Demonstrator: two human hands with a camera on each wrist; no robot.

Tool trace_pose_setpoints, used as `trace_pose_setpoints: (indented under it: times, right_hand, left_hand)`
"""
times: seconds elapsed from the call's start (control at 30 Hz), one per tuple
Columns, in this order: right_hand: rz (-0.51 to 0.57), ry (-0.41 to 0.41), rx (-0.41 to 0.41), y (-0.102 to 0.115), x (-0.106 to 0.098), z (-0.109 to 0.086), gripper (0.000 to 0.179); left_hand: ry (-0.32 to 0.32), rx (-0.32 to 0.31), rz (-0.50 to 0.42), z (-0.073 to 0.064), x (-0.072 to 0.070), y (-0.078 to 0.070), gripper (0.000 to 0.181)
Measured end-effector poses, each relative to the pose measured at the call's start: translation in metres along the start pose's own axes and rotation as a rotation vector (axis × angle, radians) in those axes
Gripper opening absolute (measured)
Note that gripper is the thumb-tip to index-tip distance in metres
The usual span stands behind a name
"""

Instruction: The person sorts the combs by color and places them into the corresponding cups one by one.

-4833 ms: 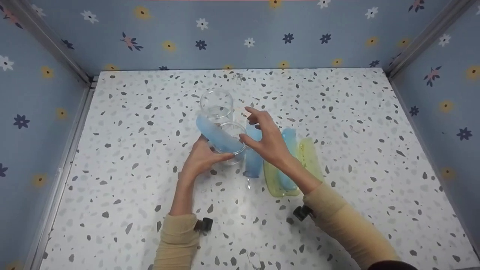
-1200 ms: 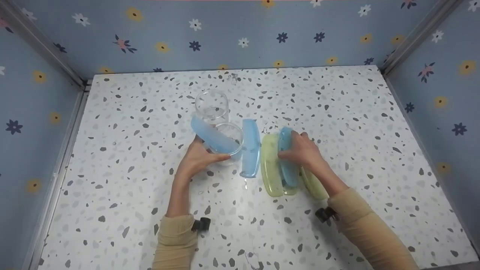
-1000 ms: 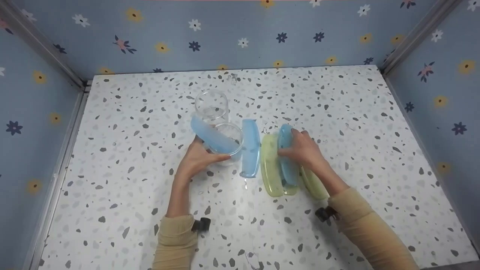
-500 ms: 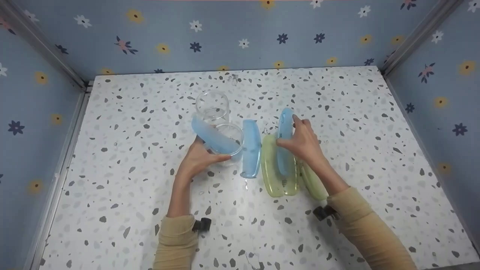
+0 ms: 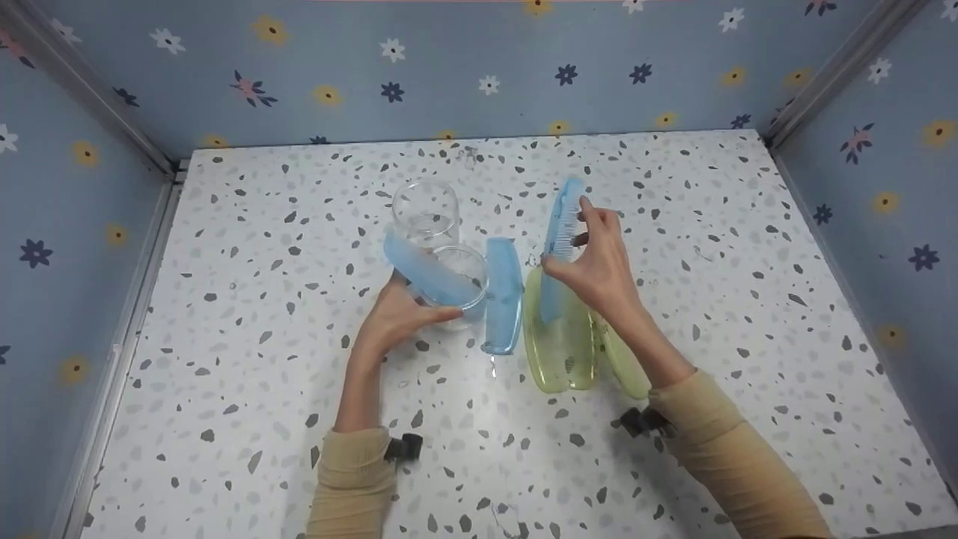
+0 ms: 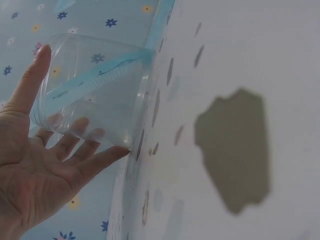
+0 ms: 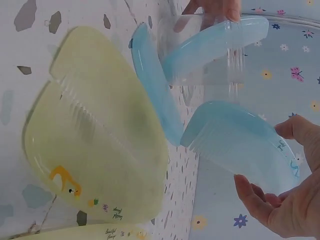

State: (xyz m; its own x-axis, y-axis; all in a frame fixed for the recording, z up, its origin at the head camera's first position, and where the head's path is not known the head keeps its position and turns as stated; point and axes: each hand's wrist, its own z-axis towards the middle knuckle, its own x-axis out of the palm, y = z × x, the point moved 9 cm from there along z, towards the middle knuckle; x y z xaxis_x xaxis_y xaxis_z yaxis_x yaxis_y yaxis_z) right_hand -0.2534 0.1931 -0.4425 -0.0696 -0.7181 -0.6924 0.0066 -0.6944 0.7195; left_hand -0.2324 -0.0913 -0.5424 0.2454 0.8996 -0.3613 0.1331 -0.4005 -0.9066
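Observation:
In the head view my left hand (image 5: 397, 318) grips a clear plastic cup (image 5: 465, 268) standing on the table, thumb on the near side. A blue comb (image 5: 426, 269) leans inside that cup, its upper end over the rim; the left wrist view shows fingers round the cup (image 6: 117, 107). My right hand (image 5: 599, 266) pinches another blue comb (image 5: 563, 213) between thumb and fingers, raised above the yellow-green combs (image 5: 545, 352). Its teeth face right in the head view. One more blue comb (image 5: 503, 299) lies flat between the cup and the yellow-green combs.
Behind the gripped cup stands a second clear cup (image 5: 425, 206). Another yellow-green comb (image 5: 627, 363) lies partly under my right wrist. Flower-patterned panels (image 5: 441, 67) border the speckled table (image 5: 711, 299) at the back and both sides.
My right hand went from near the cup to the blue comb on the yellow-green ones, gripped it, and has lifted it up and slightly left. My left hand keeps its hold on the cup.

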Motion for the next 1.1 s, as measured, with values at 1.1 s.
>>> trace_pose_setpoints:
  times: [1.1]
  right_hand:
    - [0.425, -0.192, -0.493, 0.11, 0.012, -0.023, 0.098]
  left_hand:
    - [0.022, -0.02, -0.045, -0.002, 0.003, 0.002, 0.122]
